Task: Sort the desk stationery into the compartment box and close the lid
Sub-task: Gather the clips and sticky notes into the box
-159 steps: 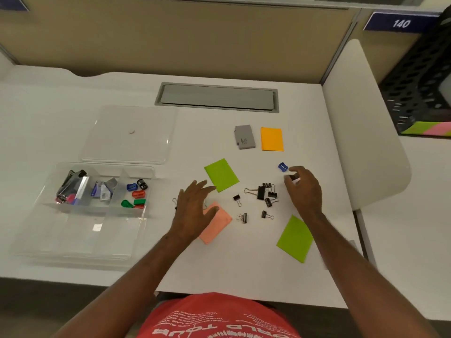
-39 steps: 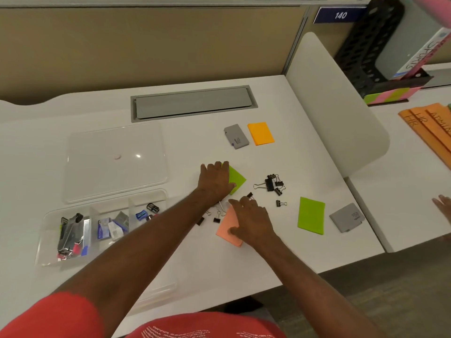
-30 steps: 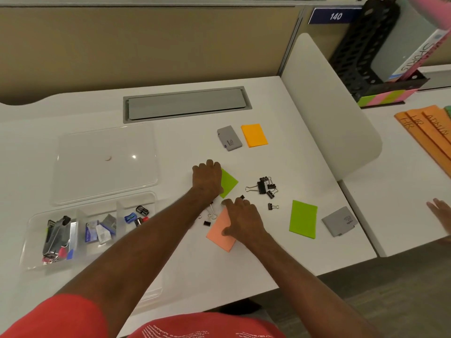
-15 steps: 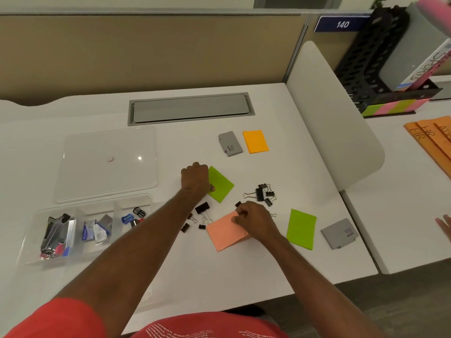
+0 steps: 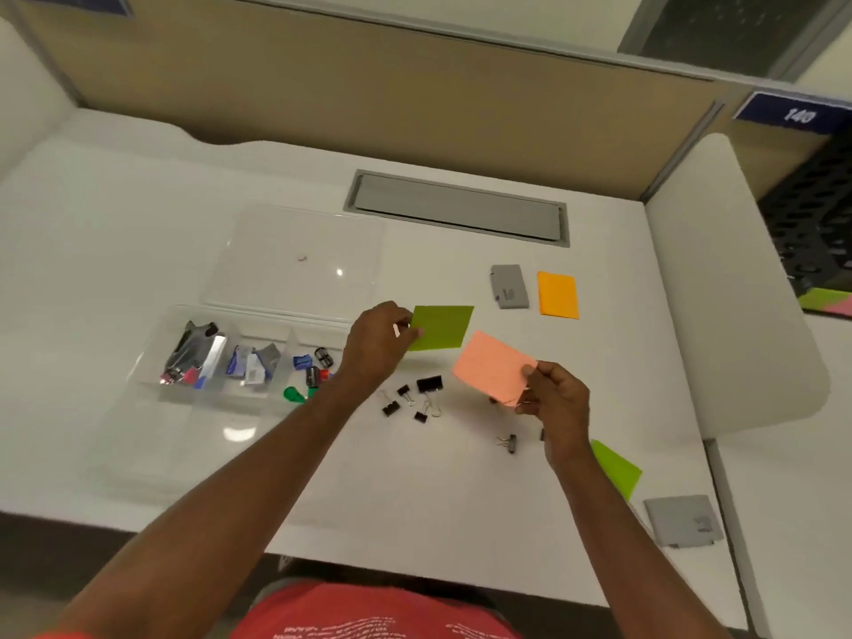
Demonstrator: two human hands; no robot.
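Green sticky-note pad (image 5: 440,327) pinched at its edge by left hand (image 5: 378,343), just beside compartment box (image 5: 152,362) | pink pad (image 5: 493,367) pinched by right hand (image 5: 553,398), raised off desk (image 5: 115,200) | advice: lay pads flat in a free compartment, clear of binder clips (image 5: 412,401) | both forearms extended, wrists level.

White desk (image 5: 138,214): box (image 5: 138,435), clips (image 5: 428,385)

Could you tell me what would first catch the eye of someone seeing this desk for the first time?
Two bright sticky pads held mid-desk: the left hand pinches a green pad, the right hand a salmon pad. Black binder clips lie scattered below them, and the clear compartment box sits open at left.
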